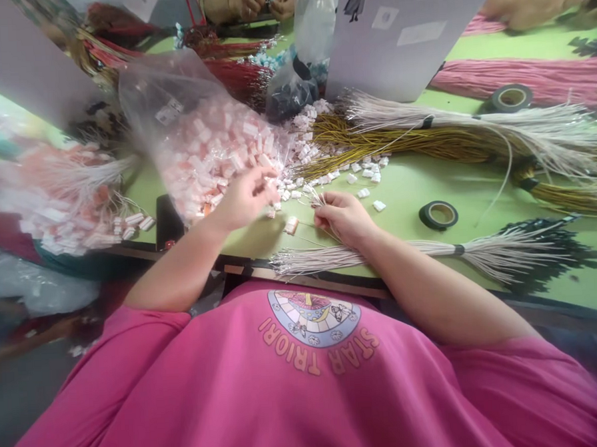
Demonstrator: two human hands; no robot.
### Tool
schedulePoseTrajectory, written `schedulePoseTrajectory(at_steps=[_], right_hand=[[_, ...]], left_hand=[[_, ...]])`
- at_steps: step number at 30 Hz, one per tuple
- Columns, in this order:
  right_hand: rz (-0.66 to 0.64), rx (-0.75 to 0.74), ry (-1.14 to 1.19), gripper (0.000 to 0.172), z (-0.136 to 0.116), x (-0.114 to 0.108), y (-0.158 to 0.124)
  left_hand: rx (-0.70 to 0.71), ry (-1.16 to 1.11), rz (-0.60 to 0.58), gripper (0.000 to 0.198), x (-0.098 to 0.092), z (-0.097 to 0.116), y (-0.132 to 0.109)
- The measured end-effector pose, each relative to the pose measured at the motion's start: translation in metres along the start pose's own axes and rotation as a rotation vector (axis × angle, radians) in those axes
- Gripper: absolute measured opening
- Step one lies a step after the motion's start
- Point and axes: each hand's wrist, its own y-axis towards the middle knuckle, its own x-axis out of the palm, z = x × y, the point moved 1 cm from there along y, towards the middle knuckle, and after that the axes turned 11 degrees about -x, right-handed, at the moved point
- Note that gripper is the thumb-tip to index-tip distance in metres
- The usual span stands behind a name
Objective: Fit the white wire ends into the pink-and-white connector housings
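Observation:
My left hand (pixel 250 196) is over the near edge of a clear plastic bag (pixel 172 97) of white and orange connector housings (pixel 239 143). Its fingers are bent and apart, with nothing visible in them. My right hand (pixel 345 218) is closed in a pinch on several thin white wires (pixel 317 197), whose ends point up and left. A white-and-orange connector (pixel 291 225) lies between my hands near the table edge. Below my right hand lies a bundle of white wires (pixel 315 259), tied with black tape and ending in black connectors (pixel 545 254) at the right.
Small white connectors (pixel 356 174) are scattered past my hands. Yellow wires (pixel 399 141) and white wires (pixel 397 115) lie behind. Tape rolls (pixel 439 215) rest at right. More connectors with wires (pixel 61 196) are heaped at left. Another person's hands (pixel 251 0) show beyond grey panels (pixel 399 38).

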Motion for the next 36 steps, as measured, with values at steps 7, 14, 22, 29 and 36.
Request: schedulePoseTrajectory(at_steps=[7, 14, 22, 29, 36], right_hand=[[0.048, -0.057, -0.155, 0.012, -0.005, -0.001, 0.0], [0.177, -0.103, -0.305, 0.006, -0.008, -0.001, 0.001], [0.069, -0.096, -0.283, 0.009, -0.014, 0.003, 0.0], [0.041, -0.077, -0.075, 0.012, -0.011, 0.001, 0.001], [0.126, -0.047, -0.201, 0.013, -0.003, -0.001, 0.004]], left_hand=[[-0.308, -0.724, -0.4, 0.021, 0.052, -0.007, 0.004], [-0.338, -0.832, -0.463, 0.034, 0.05, -0.015, 0.003], [-0.301, -0.817, -0.439, 0.033, 0.055, -0.013, 0.002], [-0.282, -0.786, -0.461, 0.032, 0.054, -0.013, 0.001], [-0.263, -0.774, -0.485, 0.031, 0.055, -0.015, 0.002]])
